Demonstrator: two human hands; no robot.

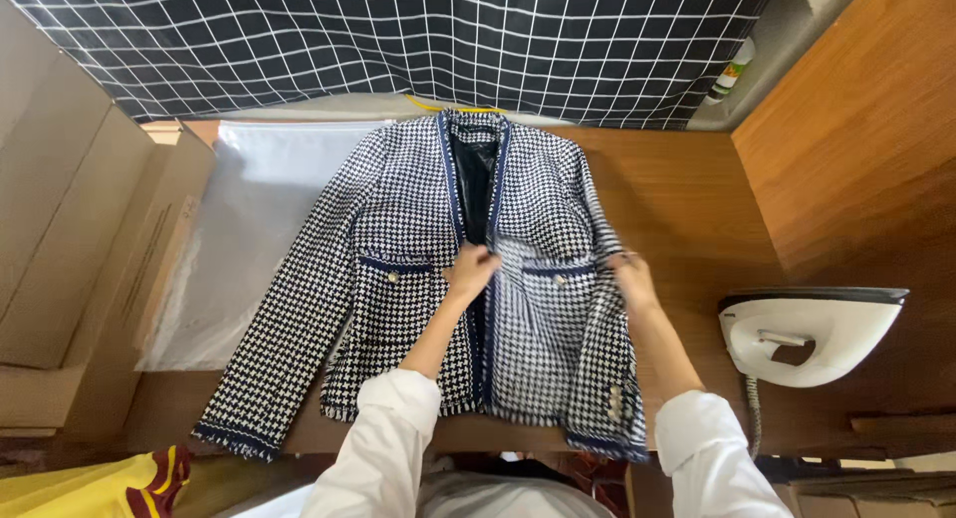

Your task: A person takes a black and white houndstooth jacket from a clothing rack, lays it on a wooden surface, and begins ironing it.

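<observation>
A black-and-white houndstooth jacket (398, 279) with navy trim lies face up on a wooden table (687, 209), collar away from me. My left hand (470, 271) rests on the jacket's front opening at mid-chest, fingers pinching the trim edge. My right hand (631, 279) grips the jacket's right sleeve by its side edge near the pocket. The left sleeve lies stretched out toward the table's near-left corner. Both my arms wear white sleeves.
A clear plastic bag (249, 229) lies under the jacket's left side. Cardboard boxes (70, 239) stand at the left. A white clothes iron (812, 334) sits upright at the right. A checked dark cloth (398, 40) hangs behind. A yellow item (100, 483) is at bottom left.
</observation>
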